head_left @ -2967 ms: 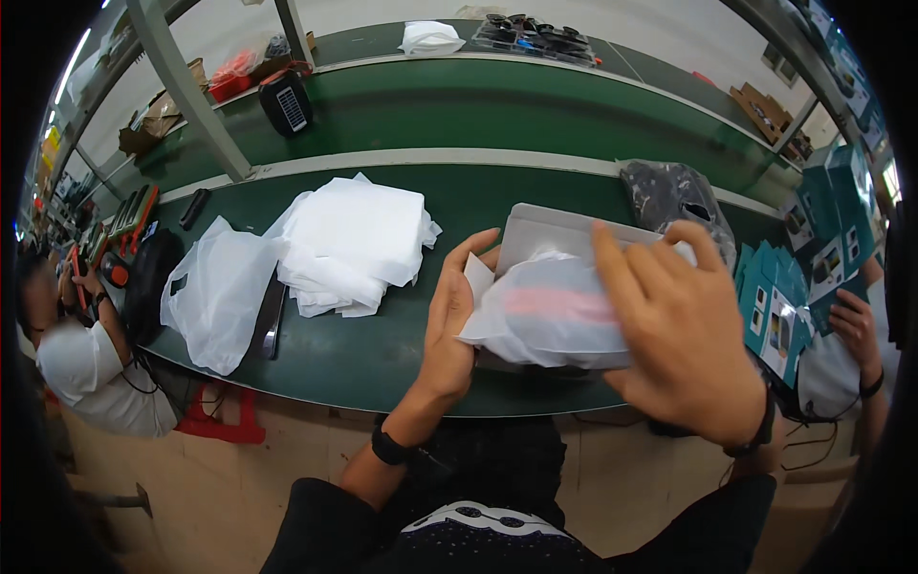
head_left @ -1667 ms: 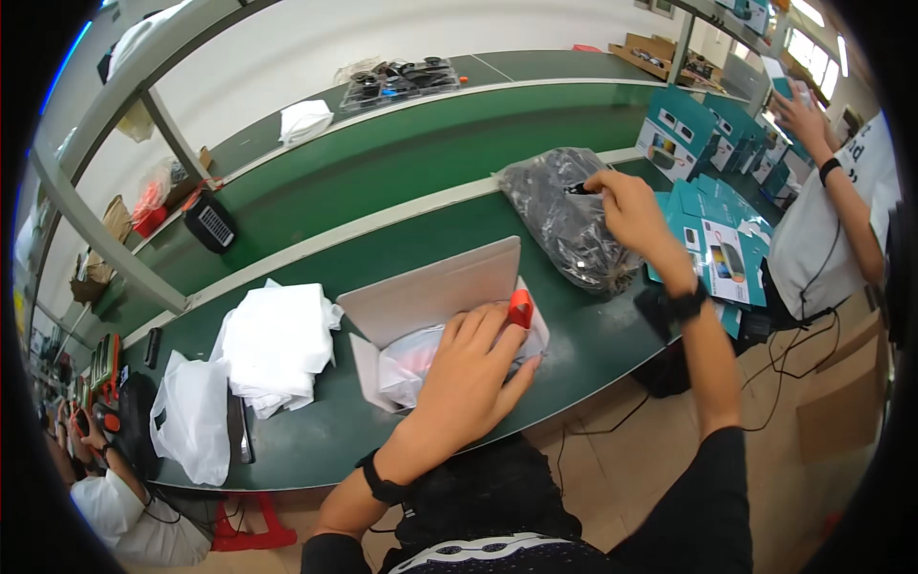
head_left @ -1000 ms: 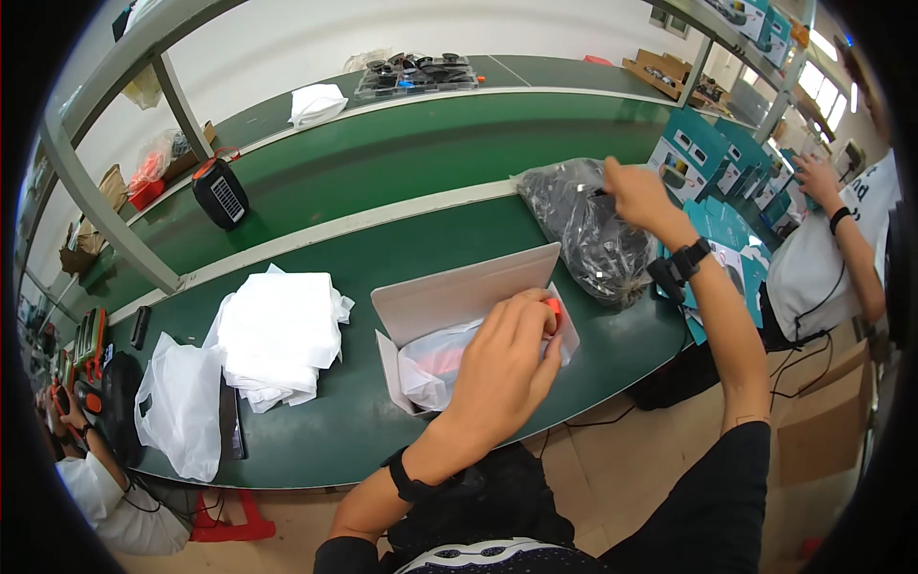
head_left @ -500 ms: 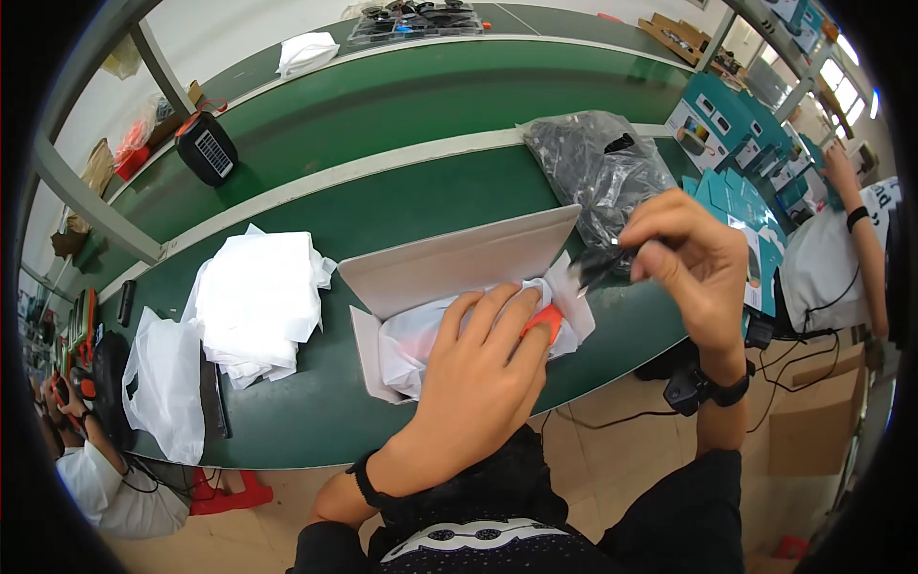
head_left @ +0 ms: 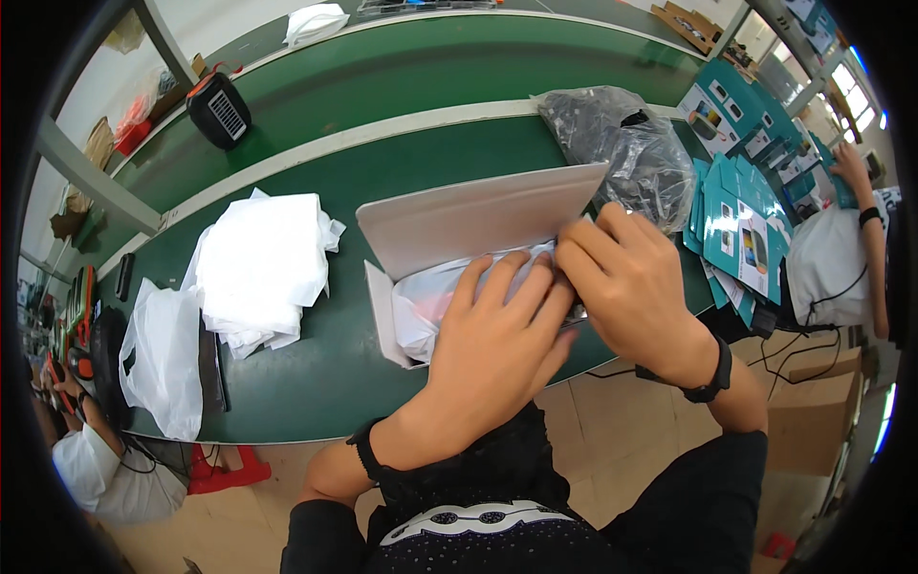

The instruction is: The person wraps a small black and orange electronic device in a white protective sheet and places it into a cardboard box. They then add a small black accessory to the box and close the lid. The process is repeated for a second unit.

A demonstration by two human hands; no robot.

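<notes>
An open white carton [head_left: 384,316] stands in front of me on the green table, its lid flap [head_left: 478,212] raised at the back. Inside lies an item in a white, translucent plastic wrapper [head_left: 415,304], with a reddish patch showing through. My left hand [head_left: 502,335] rests over the wrapped item, fingers spread and fairly flat. At the carton's right end is my right hand [head_left: 626,282], its fingers bent and pressed together, pointing down into the box. Those fingers hide whatever they hold.
To the left lie a stack of white plastic bags [head_left: 258,273] and one loose bag [head_left: 163,359]. A clear bag of black items [head_left: 626,153] sits behind the carton. Teal printed boxes [head_left: 741,225] are at the right. A black speaker-like device [head_left: 218,110] stands back left. Other people work on both sides.
My right hand has come left and down to the carton's right end, with the small black item it held no longer clearly visible. My left hand stays on the wrapped item, hiding its orange part.
</notes>
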